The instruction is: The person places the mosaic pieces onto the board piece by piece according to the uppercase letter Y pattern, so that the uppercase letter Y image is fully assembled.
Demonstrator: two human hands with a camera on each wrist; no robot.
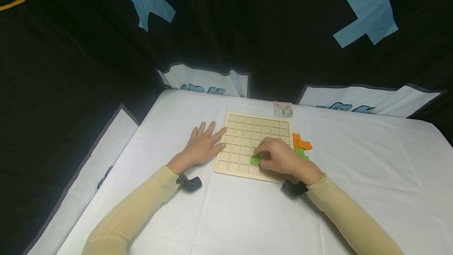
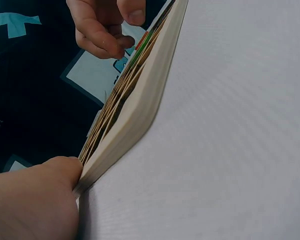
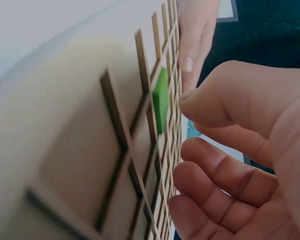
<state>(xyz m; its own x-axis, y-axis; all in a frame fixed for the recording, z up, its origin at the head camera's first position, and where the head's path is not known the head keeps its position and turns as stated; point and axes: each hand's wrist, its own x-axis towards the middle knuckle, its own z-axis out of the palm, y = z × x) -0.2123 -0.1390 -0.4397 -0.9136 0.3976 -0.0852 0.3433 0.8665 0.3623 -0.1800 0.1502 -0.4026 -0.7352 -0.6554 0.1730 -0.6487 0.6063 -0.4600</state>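
A wooden grid board (image 1: 244, 137) with raised cell dividers lies on the white-covered table. One green tile (image 1: 255, 160) sits in a cell near the board's front; the right wrist view shows this green tile (image 3: 161, 101) between the dividers. My right hand (image 1: 277, 156) is over the board beside it, fingers bent, thumb and fingertips just off the tile with nothing between them. At the board's left edge my left hand (image 1: 202, 148) lies with fingers spread, thumb and index finger at the rim. In the left wrist view, the left thumb (image 2: 65, 167) meets the board's side.
Orange tiles (image 1: 301, 142) and more green tiles (image 1: 300, 152) lie against the board's right side, partly hidden by my right hand. A small card stack (image 1: 282, 109) printed with a coloured grid is behind the board. Black curtains (image 1: 226, 34) enclose the table's far side.
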